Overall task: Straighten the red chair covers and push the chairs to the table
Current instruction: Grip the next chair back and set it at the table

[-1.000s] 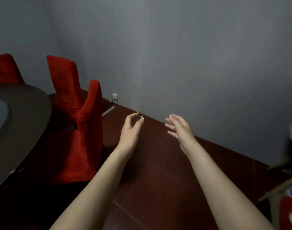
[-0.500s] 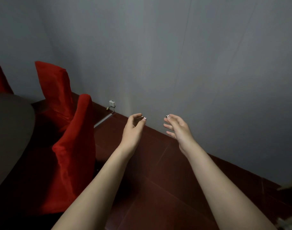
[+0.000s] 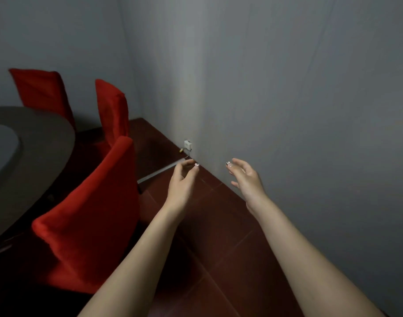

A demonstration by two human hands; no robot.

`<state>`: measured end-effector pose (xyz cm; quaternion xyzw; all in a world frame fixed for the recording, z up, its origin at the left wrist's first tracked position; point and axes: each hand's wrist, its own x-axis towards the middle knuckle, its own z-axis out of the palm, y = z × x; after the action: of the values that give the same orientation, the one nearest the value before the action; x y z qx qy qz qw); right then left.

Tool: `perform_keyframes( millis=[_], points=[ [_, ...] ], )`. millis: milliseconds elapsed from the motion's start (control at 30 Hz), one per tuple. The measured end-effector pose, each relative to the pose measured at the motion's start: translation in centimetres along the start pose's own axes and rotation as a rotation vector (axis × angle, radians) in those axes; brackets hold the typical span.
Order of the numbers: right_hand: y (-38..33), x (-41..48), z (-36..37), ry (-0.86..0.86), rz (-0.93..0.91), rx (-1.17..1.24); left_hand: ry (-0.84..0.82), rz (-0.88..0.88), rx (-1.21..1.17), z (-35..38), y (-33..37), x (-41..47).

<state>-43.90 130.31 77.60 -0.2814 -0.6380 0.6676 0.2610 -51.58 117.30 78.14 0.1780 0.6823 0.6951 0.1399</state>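
Three chairs in red covers stand round a dark round table (image 3: pixel 35 147) at the left. The nearest red chair (image 3: pixel 92 216) has its back toward me at lower left. A second red chair (image 3: pixel 113 108) stands behind it and a third red chair (image 3: pixel 42 90) is at the far side of the table. My left hand (image 3: pixel 182 181) is held out in the air to the right of the nearest chair, fingers loosely curved, holding nothing. My right hand (image 3: pixel 246 177) hovers beside it near the wall, fingers relaxed and empty. Neither hand touches a chair.
A grey wall (image 3: pixel 287 110) runs close along the right, meeting another wall in a corner. A small white socket box (image 3: pixel 188 145) with a cable sits at the wall's foot. Dark red floor tiles (image 3: pixel 209 236) lie between the chairs and the wall.
The view has swung back to the left, so the table and a third chair show more. Both hands stay raised and empty in much the same pose.
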Motion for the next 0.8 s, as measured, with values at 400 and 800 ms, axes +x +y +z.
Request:
perform_keyframes(
  millis=[400,800],
  points=[
    [0.9,10.6,-2.6,-0.105,0.048,0.106,0.148,-0.025,0.019,5.6,-1.1,6.6],
    [1.4,24.0,0.4,-0.133,0.043,0.111,0.141,-0.024,0.002,8.9,-4.0,20.0]
  ],
)
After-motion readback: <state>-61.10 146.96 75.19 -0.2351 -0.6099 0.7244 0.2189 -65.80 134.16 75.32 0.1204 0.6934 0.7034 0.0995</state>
